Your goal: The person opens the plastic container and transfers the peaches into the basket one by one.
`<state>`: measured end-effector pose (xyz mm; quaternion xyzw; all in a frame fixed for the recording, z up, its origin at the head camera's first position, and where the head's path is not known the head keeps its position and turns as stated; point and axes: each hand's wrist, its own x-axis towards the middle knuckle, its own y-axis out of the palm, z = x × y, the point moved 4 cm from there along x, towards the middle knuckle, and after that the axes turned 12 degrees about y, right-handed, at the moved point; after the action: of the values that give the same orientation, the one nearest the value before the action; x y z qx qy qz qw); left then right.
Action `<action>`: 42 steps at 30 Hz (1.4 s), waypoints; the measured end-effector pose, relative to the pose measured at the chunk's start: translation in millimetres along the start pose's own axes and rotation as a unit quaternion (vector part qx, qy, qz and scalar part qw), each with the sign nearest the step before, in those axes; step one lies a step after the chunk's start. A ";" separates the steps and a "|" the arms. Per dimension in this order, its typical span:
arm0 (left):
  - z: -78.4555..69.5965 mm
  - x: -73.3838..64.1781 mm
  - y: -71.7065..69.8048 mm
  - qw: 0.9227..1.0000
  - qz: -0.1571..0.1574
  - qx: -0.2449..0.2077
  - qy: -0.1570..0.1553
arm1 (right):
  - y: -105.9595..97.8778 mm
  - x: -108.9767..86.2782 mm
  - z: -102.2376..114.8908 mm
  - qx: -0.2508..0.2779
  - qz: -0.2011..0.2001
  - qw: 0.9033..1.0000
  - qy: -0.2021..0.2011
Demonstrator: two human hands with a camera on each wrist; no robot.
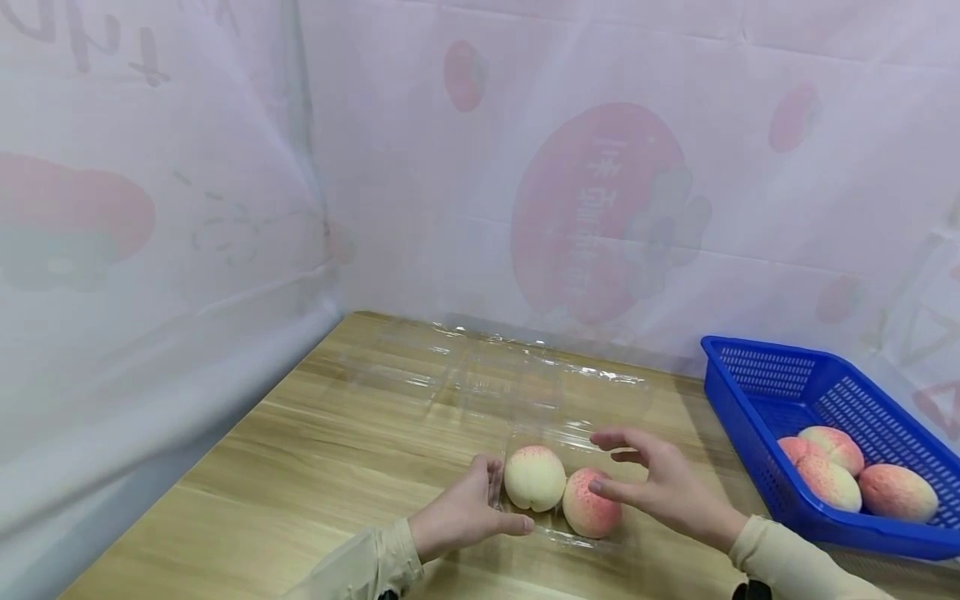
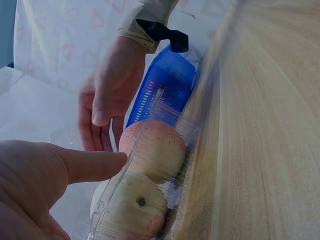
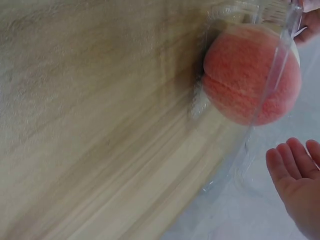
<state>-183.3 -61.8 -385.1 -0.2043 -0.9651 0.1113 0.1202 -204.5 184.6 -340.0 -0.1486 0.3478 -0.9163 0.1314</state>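
Note:
Two pale-and-pink peaches, a paler one (image 1: 534,478) and a pinker one (image 1: 592,503), sit side by side in a clear plastic box (image 2: 107,192) on the table. My left hand (image 1: 468,508) holds the box at its left side, with the thumb at the rim and the other fingers outside the wall. In the left wrist view those fingers are mostly hidden. Over the box's right side hovers my right hand (image 1: 656,483), fingers spread and nothing in it. Seen from the right wrist, the pinker peach (image 3: 250,75) is apart from the fingertips (image 3: 280,157).
At the right stands a blue plastic basket (image 1: 757,467) with several peaches (image 1: 897,493) in it. More clear plastic packaging (image 1: 517,375) lies toward the back of the wooden table (image 1: 300,467). White printed sheets (image 1: 412,208) hang behind and to the left.

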 end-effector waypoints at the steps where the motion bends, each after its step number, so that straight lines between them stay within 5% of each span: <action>1: -0.1 0.1 -0.2 1.000 -0.002 0.004 -0.003 | 2.6 0.2 -0.4 0.004 0.012 1.000 0.004; 12: -2.0 -0.6 -2.1 1.000 0.002 0.023 -0.011 | 19.6 0.1 -4.1 -0.059 0.098 0.993 -0.008; 21: -1.3 -0.7 -2.3 1.000 0.003 0.012 -0.009 | 23.9 1.7 -0.8 -0.142 0.097 0.984 -0.045; 32: 0.4 0.2 -1.3 1.000 0.007 0.006 0.000 | 27.9 4.3 -0.7 -0.181 0.114 0.975 -0.066; 42: 0.1 -0.6 -1.0 1.000 0.002 0.016 -0.002 | 28.2 5.2 -2.6 -0.162 0.108 0.977 -0.093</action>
<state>-183.1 -63.0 -385.1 -0.2038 -0.9631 0.1273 0.1209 -206.3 164.1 -360.0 -0.2142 0.4918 -0.8105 0.2352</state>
